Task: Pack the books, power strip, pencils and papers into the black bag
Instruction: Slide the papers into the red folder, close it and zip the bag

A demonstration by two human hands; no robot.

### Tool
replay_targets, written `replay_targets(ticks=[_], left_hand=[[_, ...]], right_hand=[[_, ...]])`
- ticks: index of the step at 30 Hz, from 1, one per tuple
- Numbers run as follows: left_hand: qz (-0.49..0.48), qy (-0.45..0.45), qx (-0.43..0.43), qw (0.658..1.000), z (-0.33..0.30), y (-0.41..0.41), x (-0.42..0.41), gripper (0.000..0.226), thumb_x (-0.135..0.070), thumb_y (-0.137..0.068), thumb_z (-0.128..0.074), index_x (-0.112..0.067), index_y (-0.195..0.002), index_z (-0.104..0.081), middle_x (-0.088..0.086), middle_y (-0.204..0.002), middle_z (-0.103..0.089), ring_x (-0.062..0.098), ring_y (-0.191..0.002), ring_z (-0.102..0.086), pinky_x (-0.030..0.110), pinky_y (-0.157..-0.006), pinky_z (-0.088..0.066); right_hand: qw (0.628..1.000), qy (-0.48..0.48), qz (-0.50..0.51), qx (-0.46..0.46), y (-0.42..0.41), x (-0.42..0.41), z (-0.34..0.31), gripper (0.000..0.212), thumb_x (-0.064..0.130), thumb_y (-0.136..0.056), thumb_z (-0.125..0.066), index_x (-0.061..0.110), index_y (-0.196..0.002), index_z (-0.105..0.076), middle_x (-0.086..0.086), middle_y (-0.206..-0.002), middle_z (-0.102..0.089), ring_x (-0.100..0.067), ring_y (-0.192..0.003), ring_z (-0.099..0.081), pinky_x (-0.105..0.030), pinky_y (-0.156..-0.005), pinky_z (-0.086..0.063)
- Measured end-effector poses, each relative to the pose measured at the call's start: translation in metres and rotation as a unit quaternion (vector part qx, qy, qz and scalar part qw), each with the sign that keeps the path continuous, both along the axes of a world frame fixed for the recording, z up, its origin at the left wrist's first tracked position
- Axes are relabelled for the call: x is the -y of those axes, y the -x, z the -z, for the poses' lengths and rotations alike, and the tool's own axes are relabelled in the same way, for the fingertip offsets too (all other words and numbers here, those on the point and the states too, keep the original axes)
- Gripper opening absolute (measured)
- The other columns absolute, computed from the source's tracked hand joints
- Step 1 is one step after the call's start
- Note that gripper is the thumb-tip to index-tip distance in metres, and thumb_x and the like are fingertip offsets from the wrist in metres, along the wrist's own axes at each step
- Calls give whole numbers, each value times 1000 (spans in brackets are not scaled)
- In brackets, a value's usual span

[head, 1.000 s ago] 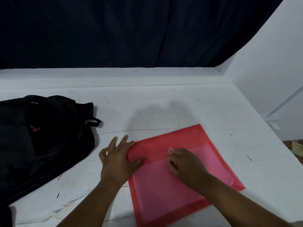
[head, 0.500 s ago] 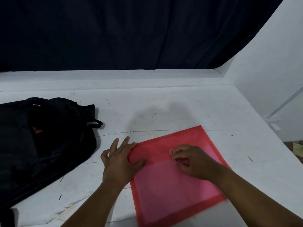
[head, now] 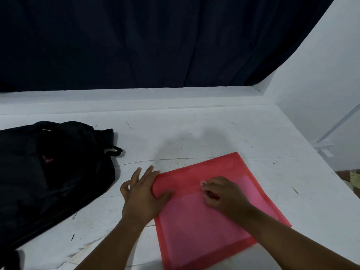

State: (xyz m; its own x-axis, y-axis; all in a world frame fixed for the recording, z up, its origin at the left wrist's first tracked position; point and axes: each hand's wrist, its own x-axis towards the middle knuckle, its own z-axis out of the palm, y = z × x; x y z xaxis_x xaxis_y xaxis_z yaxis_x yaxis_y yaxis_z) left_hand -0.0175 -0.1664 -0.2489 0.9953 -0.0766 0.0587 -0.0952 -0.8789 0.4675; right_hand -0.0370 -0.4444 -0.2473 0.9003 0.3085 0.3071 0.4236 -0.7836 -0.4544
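A red translucent snap folder (head: 194, 227) with pale sheets inside lies flat on the white table (head: 214, 131), in front of me. My left hand (head: 142, 195) rests flat on the folder's upper left corner, fingers spread and thumb on the plastic. My right hand (head: 224, 193) sits at the flap's edge beside the small snap button (head: 203, 183), fingers curled and pinching the flap. The black bag (head: 58, 172) lies slumped at the left, a hand's width from my left hand. No books, power strip or pencils are in view.
A dark curtain (head: 155, 45) hangs behind a raised white ledge at the table's back. A white wall (head: 321, 84) bounds the right side. The table's right edge runs diagonally, with yellowish stuff (head: 354, 178) on the floor beyond it.
My right hand slid from below the snap button to just right of it and curled onto the flap. The folder turned slightly. My left hand has stayed on the corner.
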Motion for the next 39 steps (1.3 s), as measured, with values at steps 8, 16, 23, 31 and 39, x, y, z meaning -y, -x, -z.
replay_targets(ticks=[8,16,23,31,39], left_hand=[[-80,133,43,987,-5,17,-4,81,-78,-77,-43,-17,-125,-65,4,-143,-58,33,-144,-32,52,-116,-32],[-84,45,-10,995,-14,63,8,84,-81,-73,-29,-29,-130,-63,6,-154,-44,29,-150,-21,46,-122,-17],[-88,246,-39,964,-28,63,20,55,-43,-84,-63,-35,-136,-50,-10,-108,-70,18,-107,-64,52,-99,-48],[-137,518,-32,844,-84,69,13,62,1,-95,-59,-39,-141,-51,3,-118,-74,21,-100,-73,38,-82,-58],[-187,576,33,795,-120,85,-14,38,1,-93,-57,-20,-123,-68,14,-112,-74,18,-83,-73,28,-68,-61]], right_hand=[[991,-101,48,-70,11,-5,-15,23,34,-92,-67,26,-113,-72,15,-110,-70,0,-101,-64,-21,-89,-53],[935,14,337,-106,49,54,-24,55,36,-87,-64,11,-134,-51,-4,-134,-54,-27,-127,-44,-41,-101,-39],[915,-66,349,-192,47,59,-13,66,41,-84,-68,16,-139,-40,-3,-135,-48,-29,-132,-43,-49,-109,-37],[868,-387,225,-217,20,59,-48,62,6,-80,-78,27,-127,-44,6,-110,-64,-14,-95,-66,-27,-70,-52],[722,-518,-33,-458,-3,53,-57,60,11,-81,-79,16,-135,-53,-10,-127,-68,-27,-119,-63,-45,-102,-48]])
